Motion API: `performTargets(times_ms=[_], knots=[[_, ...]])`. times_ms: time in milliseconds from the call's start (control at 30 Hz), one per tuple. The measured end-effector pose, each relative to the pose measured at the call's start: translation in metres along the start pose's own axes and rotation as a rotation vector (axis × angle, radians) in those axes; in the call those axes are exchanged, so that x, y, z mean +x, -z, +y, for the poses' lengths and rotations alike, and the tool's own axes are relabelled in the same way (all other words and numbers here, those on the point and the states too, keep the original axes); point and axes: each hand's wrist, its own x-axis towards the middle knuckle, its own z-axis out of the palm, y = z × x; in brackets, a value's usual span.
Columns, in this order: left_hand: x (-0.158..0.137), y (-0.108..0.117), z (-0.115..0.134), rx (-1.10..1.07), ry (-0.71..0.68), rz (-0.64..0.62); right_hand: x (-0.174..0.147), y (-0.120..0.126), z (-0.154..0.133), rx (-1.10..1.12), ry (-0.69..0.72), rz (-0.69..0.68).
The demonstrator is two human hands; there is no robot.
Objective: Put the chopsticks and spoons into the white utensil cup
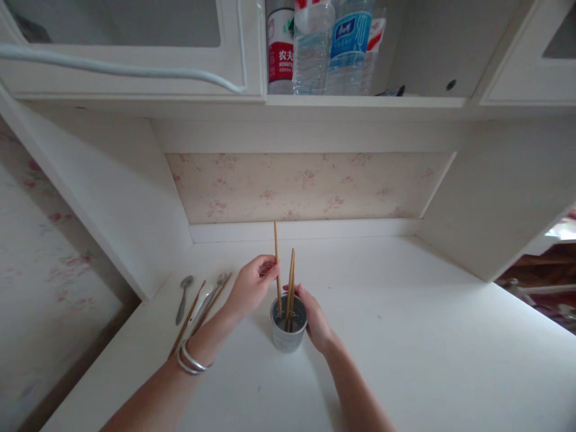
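Observation:
My left hand (254, 281) pinches a wooden chopstick (276, 252), held upright with its lower end inside a grey cup (288, 343). My right hand (315, 315) curls around the cup's right side and far rim, gripping it. Two other chopsticks (291, 279) stand in the cup, leaning close together. Left of the cup, partly behind my left forearm, lie more chopsticks (191, 312), a light-coloured utensil (200, 302) and a metal spoon (221, 279). Another metal spoon (183, 298) lies at the far left of this row.
The white countertop (405, 348) lies under everything, with side panels at left and right. Overhead, an open cabinet (360, 101) holds several plastic bottles (348, 45). A white cable (135, 71) hangs across the cabinet's left door.

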Motion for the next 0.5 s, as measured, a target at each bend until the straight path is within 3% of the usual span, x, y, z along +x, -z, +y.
performTargets(times_ms=[167, 500], knots=[[-0.017, -0.017, -0.029, 0.102, 0.047, -0.049, -0.001, -0.005, -0.005, 0.031, 0.088, -0.046], [-0.029, -0.029, -0.050, 0.056, 0.100, -0.049, -0.002, -0.007, -0.007, 0.052, 0.082, -0.052]])
